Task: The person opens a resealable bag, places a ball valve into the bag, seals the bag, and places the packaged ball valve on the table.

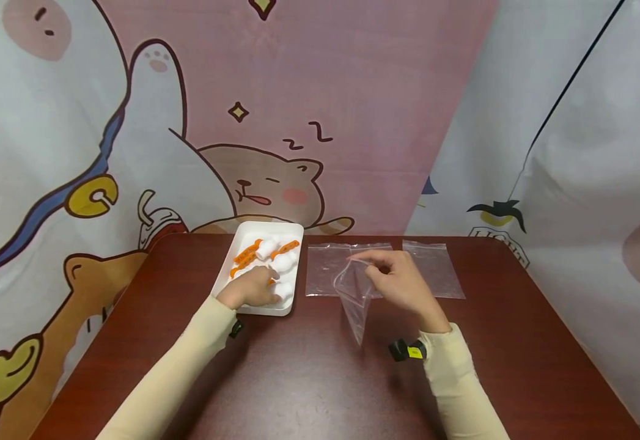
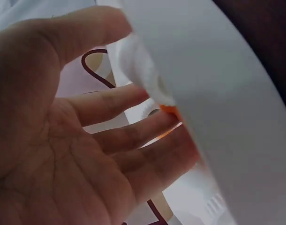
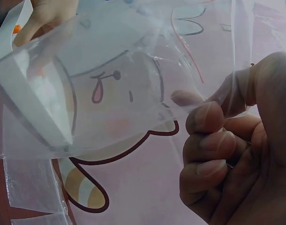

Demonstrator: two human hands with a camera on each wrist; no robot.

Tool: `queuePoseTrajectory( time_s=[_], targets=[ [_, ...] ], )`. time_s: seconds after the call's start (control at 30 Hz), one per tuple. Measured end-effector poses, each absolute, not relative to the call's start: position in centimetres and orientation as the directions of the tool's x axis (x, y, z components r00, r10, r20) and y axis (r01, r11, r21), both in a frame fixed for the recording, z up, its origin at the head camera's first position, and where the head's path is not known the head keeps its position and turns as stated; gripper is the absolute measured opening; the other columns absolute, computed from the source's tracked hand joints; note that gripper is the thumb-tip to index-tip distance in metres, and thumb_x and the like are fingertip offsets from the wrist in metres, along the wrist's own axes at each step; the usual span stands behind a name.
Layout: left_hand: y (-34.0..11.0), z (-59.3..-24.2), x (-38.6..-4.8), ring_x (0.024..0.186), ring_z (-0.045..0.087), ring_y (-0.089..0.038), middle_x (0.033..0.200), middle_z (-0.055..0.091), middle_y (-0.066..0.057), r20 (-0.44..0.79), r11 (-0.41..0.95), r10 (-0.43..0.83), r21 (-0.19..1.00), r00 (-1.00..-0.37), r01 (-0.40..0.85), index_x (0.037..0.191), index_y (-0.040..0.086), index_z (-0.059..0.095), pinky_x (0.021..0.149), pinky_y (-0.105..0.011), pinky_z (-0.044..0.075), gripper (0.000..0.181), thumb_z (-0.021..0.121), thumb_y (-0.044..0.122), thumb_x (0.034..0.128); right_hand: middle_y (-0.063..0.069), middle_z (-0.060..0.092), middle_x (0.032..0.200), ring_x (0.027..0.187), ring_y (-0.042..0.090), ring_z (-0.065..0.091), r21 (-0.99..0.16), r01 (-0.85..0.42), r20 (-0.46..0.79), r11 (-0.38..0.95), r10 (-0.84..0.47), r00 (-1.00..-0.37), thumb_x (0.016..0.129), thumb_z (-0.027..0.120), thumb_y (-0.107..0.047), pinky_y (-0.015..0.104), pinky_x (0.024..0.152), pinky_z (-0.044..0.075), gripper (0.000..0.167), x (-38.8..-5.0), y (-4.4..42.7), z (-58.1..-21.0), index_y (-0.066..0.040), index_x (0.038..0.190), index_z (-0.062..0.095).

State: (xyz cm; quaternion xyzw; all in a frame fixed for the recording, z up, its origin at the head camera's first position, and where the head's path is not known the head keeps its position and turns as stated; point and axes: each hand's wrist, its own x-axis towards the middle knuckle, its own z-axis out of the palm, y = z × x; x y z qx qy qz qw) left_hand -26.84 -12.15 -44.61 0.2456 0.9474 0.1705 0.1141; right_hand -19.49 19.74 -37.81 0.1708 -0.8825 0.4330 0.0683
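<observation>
A white tray [image 1: 288, 310] holds several white rounded pieces [image 1: 283, 263] and several orange strips with small dark marks [image 1: 285, 250]; their exact kind is unclear. My left hand [image 1: 252, 287] reaches down into the tray's near part, its fingers among these pieces. In the left wrist view, the left hand [image 2: 101, 126] has its fingers loosely extended, and the tray wall [image 2: 199, 89] hides the fingertips. My right hand [image 1: 402, 278] pinches the rim of a clear zip bag [image 1: 355, 296] between thumb and index finger. The bag hangs with its mouth spread, above the table.
Flat clear bags lie behind the right hand, one at left [image 1: 322, 272] and another at right [image 1: 437, 272]. The dark brown table [image 1: 308, 379] reaches back to a printed cloth [image 1: 364, 122].
</observation>
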Motion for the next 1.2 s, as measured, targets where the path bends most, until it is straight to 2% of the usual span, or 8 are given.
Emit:
queuePoseTrajectory(
  time_s=[0.03,0.13,0.33,0.47,0.7,0.87,1.03,1.2],
  targets=[
    [-12.1,-44.7,-26.8,0.108,0.066,-0.031,0.118,0.071,-0.019,-0.141,0.826,0.507,0.362,-0.850,0.433,0.122,-0.005,0.067,0.098,-0.046,0.053,0.048,0.080,0.020,0.0829,-0.006,0.036,0.056,0.047,0.006,0.028,-0.742,-0.360,0.268,0.566,-0.243,-0.932,0.088,0.051,0.000,0.024,0.042,0.025,0.045,-19.5,19.7,-37.8,-0.022,0.117,0.078],
    [-11.9,-44.7,-26.8,0.111,0.067,-0.035,0.116,0.072,-0.018,-0.132,0.824,0.528,0.320,-0.839,0.468,0.117,-0.004,0.071,0.098,-0.047,0.054,0.043,0.080,0.019,0.0811,-0.006,0.035,0.056,0.047,0.006,0.028,-0.744,-0.358,0.266,0.565,-0.242,-0.933,0.088,0.051,-0.001,0.024,0.042,0.025,0.045,-19.4,19.7,-37.8,-0.024,0.116,0.078],
    [-11.8,-44.7,-26.8,0.114,0.066,-0.035,0.118,0.072,-0.017,-0.127,0.830,0.513,0.324,-0.849,0.453,0.116,-0.002,0.073,0.099,-0.046,0.054,0.041,0.078,0.018,0.0807,-0.007,0.035,0.056,0.047,0.006,0.028,-0.738,-0.366,0.274,0.567,-0.244,-0.930,0.088,0.051,-0.001,0.023,0.042,0.025,0.046,-19.4,19.8,-37.7,-0.024,0.116,0.078],
    [-11.8,-44.9,-26.9,0.108,0.068,-0.031,0.113,0.074,-0.014,-0.121,0.835,0.491,0.347,-0.863,0.427,0.113,0.001,0.075,0.095,-0.043,0.056,0.038,0.078,0.018,0.0788,-0.006,0.034,0.056,0.046,0.007,0.027,-0.747,-0.362,0.269,0.558,-0.243,-0.932,0.088,0.051,-0.002,0.023,0.042,0.025,0.046,-19.4,19.8,-37.8,-0.027,0.116,0.078],
    [-11.7,-45.1,-26.9,0.098,0.068,-0.025,0.103,0.076,-0.010,-0.084,0.817,0.504,0.370,-0.859,0.443,0.108,0.001,0.077,0.089,-0.040,0.056,0.037,0.078,0.014,0.0735,-0.007,0.033,0.055,0.046,0.006,0.026,-0.750,-0.365,0.266,0.551,-0.253,-0.930,0.088,0.050,0.000,0.024,0.041,0.025,0.046,-19.4,19.8,-37.9,-0.024,0.116,0.078],
    [-11.9,-44.9,-26.8,0.094,0.068,-0.024,0.100,0.077,-0.009,-0.022,0.796,0.518,0.377,-0.855,0.473,0.108,0.000,0.076,0.087,-0.039,0.056,0.036,0.079,0.014,0.0741,-0.007,0.033,0.055,0.046,0.006,0.026,-0.748,-0.374,0.276,0.548,-0.255,-0.927,0.088,0.050,-0.002,0.023,0.042,0.024,0.046,-19.3,19.8,-37.8,-0.025,0.116,0.078],
    [-12.1,-44.5,-26.9,0.097,0.067,-0.027,0.103,0.077,-0.008,0.008,0.792,0.489,0.417,-0.872,0.447,0.113,0.002,0.076,0.088,-0.039,0.054,0.039,0.082,0.017,0.0772,-0.007,0.033,0.053,0.046,0.007,0.026,-0.750,-0.371,0.274,0.548,-0.254,-0.928,0.088,0.050,-0.002,0.023,0.042,0.025,0.046,-19.3,19.8,-37.8,-0.026,0.116,0.078],
    [-12.6,-43.7,-26.8,0.085,0.059,-0.023,0.090,0.072,-0.007,0.046,0.782,0.426,0.484,-0.904,0.393,0.116,0.004,0.075,0.075,-0.033,0.048,0.041,0.082,0.021,0.0793,-0.008,0.034,0.053,0.046,0.007,0.027,-0.742,-0.370,0.272,0.559,-0.252,-0.929,0.088,0.050,-0.002,0.023,0.042,0.025,0.045,-19.3,19.8,-37.8,-0.023,0.118,0.077]
  ],
)
